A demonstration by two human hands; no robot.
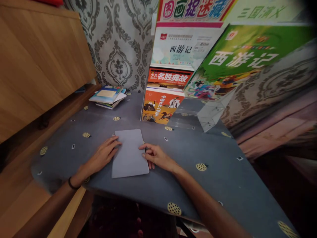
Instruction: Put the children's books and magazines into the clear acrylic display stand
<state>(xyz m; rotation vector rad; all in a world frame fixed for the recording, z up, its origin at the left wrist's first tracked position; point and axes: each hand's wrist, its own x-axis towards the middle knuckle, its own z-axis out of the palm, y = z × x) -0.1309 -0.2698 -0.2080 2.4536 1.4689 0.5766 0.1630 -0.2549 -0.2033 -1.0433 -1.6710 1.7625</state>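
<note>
A plain light-grey notebook (130, 158) with rounded right corners lies closed on the cloth-covered table in front of me. My left hand (105, 152) rests flat at its left edge, fingers stretched out and the fingertips touching the cover. At the right edge, my right hand (155, 157) has thumb and index finger closed on the side of the notebook, while its other fingers curl down beside it. A small dark spot shows at that edge between the fingers; what it is I cannot make out.
A clear display rack (210, 115) stands at the back right, holding several books, among them a green book (237, 62) and an orange book (162, 105). A small stack of books (109, 96) lies at the back left. A wooden cabinet (44, 62) borders the table's left side.
</note>
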